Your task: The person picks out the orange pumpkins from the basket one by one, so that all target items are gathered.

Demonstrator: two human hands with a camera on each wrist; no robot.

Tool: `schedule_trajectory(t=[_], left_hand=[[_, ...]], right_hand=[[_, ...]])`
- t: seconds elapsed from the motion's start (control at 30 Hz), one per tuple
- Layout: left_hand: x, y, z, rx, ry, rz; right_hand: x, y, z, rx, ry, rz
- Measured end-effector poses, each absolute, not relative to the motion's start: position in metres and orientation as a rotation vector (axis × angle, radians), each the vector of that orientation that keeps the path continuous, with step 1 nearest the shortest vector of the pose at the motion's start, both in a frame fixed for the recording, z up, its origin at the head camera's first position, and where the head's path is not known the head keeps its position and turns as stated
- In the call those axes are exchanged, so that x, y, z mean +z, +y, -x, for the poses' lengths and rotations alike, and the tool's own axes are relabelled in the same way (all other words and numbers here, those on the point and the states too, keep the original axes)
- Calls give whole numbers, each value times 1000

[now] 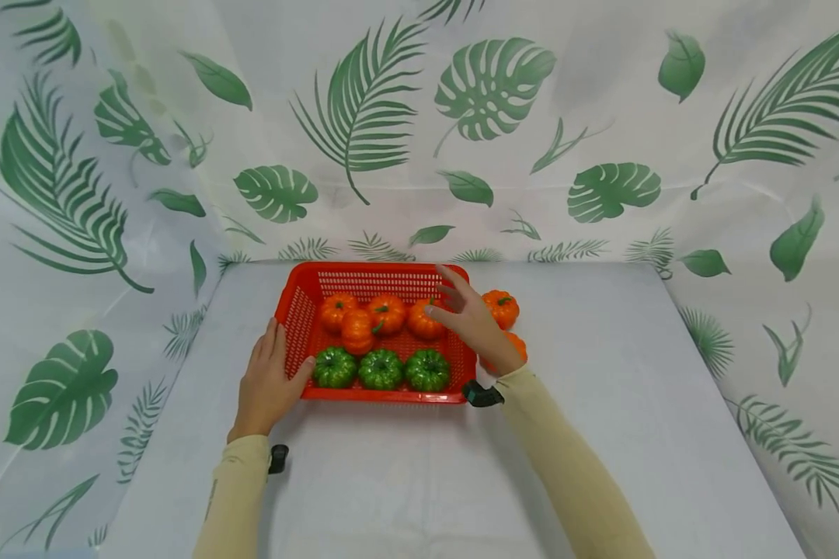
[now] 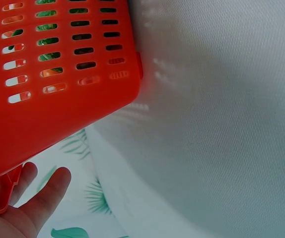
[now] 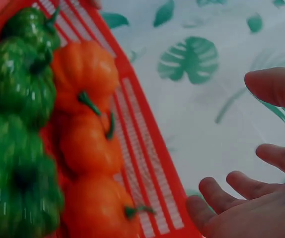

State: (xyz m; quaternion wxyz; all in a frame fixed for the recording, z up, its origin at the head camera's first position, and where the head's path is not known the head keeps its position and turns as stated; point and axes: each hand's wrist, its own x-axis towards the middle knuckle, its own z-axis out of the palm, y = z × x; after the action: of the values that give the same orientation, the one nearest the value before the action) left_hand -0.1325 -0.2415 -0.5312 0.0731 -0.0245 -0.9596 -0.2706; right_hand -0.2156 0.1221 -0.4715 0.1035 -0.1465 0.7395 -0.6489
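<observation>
A red plastic basket (image 1: 384, 396) holds several small orange pumpkins (image 1: 388, 314) in the back and three green pumpkins (image 1: 381, 369) along its front side. My left hand (image 1: 269, 384) rests against the basket's left rim with its fingers extended; the left wrist view shows the thumb and a finger beside the red rim handle. Over the basket's right side hovers my right hand (image 1: 471, 314), fingers spread and holding nothing. In the right wrist view this hand (image 3: 261, 198) is apart from the pumpkins. Two orange pumpkins (image 1: 501, 309) lie outside the basket, one partly hidden by my right wrist.
A white-covered table (image 1: 601, 349) lies under the basket. White sheeting with green leaf prints (image 1: 496, 89) stands behind and at both sides. Dark wrist-camera mounts (image 1: 482, 394) show at both wrists, the right one close to the basket's front right corner.
</observation>
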Motion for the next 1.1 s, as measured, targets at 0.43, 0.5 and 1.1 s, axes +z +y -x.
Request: schedule_trajectory(t=[0.43, 0.5, 1.1], left_hand=[[-529, -241, 133, -819, -2914, 56], [-529, -242, 134, -823, -2917, 54], [-531, -244, 136, -813, -2903, 64]], right_hand=[[-489, 57, 236, -1468, 2199, 653], [-492, 53, 237, -1428, 2212, 678], [-497, 27, 245, -1192, 2294, 947]])
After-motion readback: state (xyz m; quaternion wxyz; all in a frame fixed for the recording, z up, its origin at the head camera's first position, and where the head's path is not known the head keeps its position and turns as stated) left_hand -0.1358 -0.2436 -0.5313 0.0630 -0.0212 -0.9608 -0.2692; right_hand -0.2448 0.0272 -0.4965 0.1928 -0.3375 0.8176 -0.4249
